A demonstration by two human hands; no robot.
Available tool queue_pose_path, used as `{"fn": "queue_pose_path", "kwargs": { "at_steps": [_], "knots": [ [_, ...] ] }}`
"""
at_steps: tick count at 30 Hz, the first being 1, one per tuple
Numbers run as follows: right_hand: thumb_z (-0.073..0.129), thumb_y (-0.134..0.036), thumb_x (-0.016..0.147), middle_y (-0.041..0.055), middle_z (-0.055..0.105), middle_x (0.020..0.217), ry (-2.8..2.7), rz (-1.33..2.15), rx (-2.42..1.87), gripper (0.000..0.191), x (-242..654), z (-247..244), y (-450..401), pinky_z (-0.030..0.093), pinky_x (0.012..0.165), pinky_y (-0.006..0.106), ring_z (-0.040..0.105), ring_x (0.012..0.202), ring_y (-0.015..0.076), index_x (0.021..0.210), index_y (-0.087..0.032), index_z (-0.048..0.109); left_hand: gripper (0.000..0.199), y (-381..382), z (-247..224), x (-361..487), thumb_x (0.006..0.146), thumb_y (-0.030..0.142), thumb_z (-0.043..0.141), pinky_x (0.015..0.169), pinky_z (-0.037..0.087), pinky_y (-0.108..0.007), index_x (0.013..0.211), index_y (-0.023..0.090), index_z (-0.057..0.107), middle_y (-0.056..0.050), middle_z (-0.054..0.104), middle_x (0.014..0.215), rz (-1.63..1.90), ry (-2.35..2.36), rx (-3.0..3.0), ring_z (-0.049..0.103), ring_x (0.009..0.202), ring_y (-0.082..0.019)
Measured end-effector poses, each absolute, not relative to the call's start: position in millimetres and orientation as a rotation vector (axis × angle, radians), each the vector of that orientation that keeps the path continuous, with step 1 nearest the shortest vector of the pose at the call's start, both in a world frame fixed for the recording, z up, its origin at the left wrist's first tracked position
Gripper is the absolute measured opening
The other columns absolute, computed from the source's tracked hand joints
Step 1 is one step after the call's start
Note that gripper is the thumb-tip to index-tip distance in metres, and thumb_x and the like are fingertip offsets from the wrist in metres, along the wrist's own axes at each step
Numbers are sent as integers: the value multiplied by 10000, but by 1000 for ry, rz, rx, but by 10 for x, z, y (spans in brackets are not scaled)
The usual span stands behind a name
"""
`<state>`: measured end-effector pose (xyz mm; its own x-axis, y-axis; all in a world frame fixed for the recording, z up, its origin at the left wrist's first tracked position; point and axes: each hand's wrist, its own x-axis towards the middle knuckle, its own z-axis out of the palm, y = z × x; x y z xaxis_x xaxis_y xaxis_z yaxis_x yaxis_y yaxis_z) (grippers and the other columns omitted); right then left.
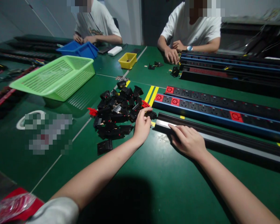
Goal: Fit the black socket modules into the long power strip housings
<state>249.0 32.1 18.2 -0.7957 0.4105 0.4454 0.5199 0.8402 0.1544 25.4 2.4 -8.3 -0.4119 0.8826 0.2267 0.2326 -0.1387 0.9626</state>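
Left hand [142, 126]: forearm extended forward, fingers part-curled at the right edge of the piled black modules [118, 116]; hold cannot be determined. Right hand [190, 141]: palm down, loosely open, gripping nothing, forefinger touching the black rail [214, 140]. Beyond it: socket strips [202, 108].

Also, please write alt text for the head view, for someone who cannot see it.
A person's left hand is at a pile of black parts on a green table; the right hand is at the end of a long black rail with a silver strip. Beyond the rail lie power strips; a green basket stands at left, two people are opposite.
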Motion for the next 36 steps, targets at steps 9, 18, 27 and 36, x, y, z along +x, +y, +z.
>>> {"fn": "queue_pose_path", "kwargs": {
  "at_steps": [9, 18, 27, 36],
  "knots": [
    [557, -278, 927, 88, 690, 1036, -2630, -388, -700, 451, 2498, 175, 320, 375, 709, 326, 577, 821, 197, 1349, -120, 536, 357, 26, -45, 239, 784, 16, 491, 614, 444, -215, 1066, 219, 574, -32, 570, 1165, 1595, 1636, 1299, 488, 615, -51],
    [541, -255, 922, 98, 690, 1056, -2640, -290, -721, 461, 2508, 148, 323, 391, 713, 345, 592, 857, 209, 1362, -119, 523, 258, 12, -6, 247, 848, 162, 579, 587, 424, -215, 1093, 221, 520, -35, 590, 1122, 1583, 1666, 1223, 469, 601, -58],
    [519, -255, 935, 96, 689, 1071, -2655, -280, -728, 451, 2497, 157, 315, 383, 727, 340, 580, 856, 207, 1363, -115, 517, 240, 9, 35, 259, 800, 198, 682, 544, 380, -212, 1009, 205, 565, -10, 617, 1003, 1617, 1732, 1233, 443, 580, -60],
    [519, -253, 927, 100, 689, 1070, -2654, -267, -735, 460, 2503, 140, 316, 379, 722, 344, 580, 858, 208, 1369, -124, 510, 268, -2, 0, 273, 757, 203, 724, 765, 478, -262, 970, 205, 559, -15, 623, 956, 1622, 1779, 1270, 606, 850, -134]
  ]
}}
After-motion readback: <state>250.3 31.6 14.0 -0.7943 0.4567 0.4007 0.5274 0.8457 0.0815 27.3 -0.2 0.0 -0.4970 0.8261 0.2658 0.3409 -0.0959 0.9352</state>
